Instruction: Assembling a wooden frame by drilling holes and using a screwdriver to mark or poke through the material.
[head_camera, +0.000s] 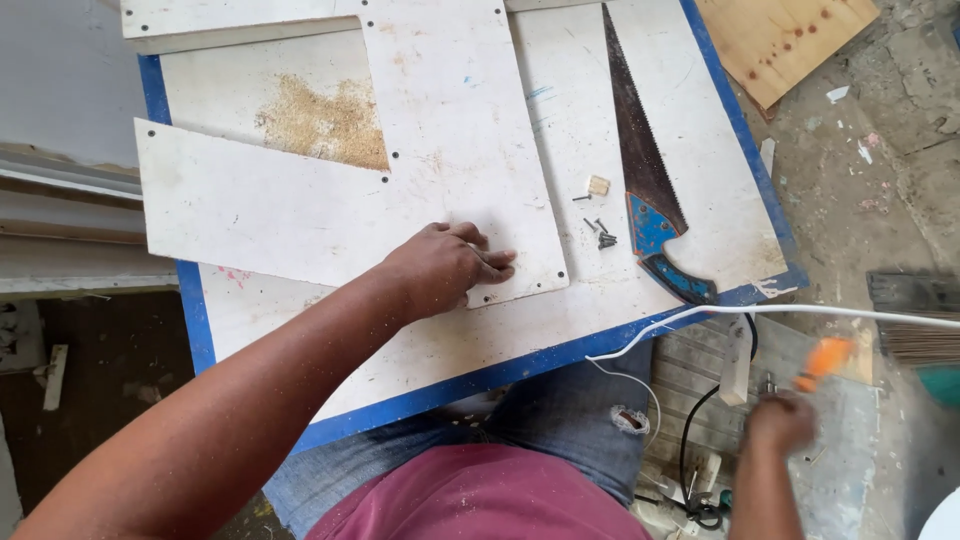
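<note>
- Left hand (445, 268) — fingers curled, pressing flat white L-shaped board (440, 130) onto blue-edged white surface (480, 375).
- Right hand (780, 420) — blurred, low beside orange-handled tool (825, 360); grip cannot be told.
- Blue-handled handsaw (645, 170) lies near dark screws (603, 235).

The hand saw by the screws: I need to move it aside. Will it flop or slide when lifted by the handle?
The hand saw has a long, thin blade, so it would probably flex a little. Lying flat on the smooth white board, it should slide easily. Its toothed edge faces the screws and may snag them.
</note>
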